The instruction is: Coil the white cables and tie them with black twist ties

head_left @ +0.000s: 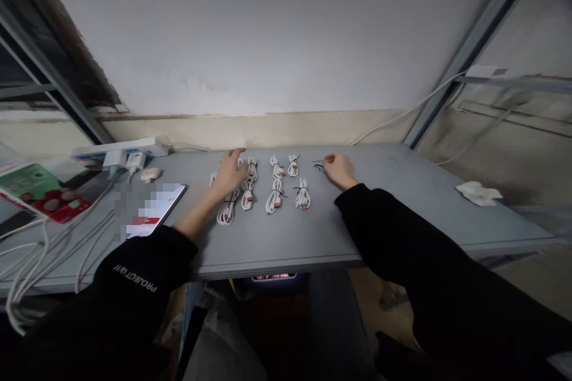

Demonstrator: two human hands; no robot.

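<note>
Eight or so coiled white cables [276,196] lie in two loose rows on the grey counter [384,220], between the hands. Each coil has a thin black tie around it and a small orange-tinted end, though the ends are too small to make out clearly.

The left hand [229,172] lies palm down over the leftmost coils, with its fingers spread and reaching across the far end of the rows. It is open, and no firm hold shows, though the fingers seem to touch the cable beneath them. The right hand [339,169] rests just right of the rows, with its fingers [329,158] curled inward. Two loose black wires [318,164] sit just beside those fingertips, and whether the fingers pinch anything cannot be told. Wires this thin suit fingertip work, with the palms kept clear of the coils so the rows stay neat.

Both arms stretch forward from the near edge of the counter, well apart, in black sleeves [402,244]. Left of the left hand are a phone [156,211] with a blurred screen, a power strip [118,149] with a white charger [135,161] plugged in, and a green-and-red packet [40,193]. A crumpled tissue [478,193] lies well right of the right hand.
</note>
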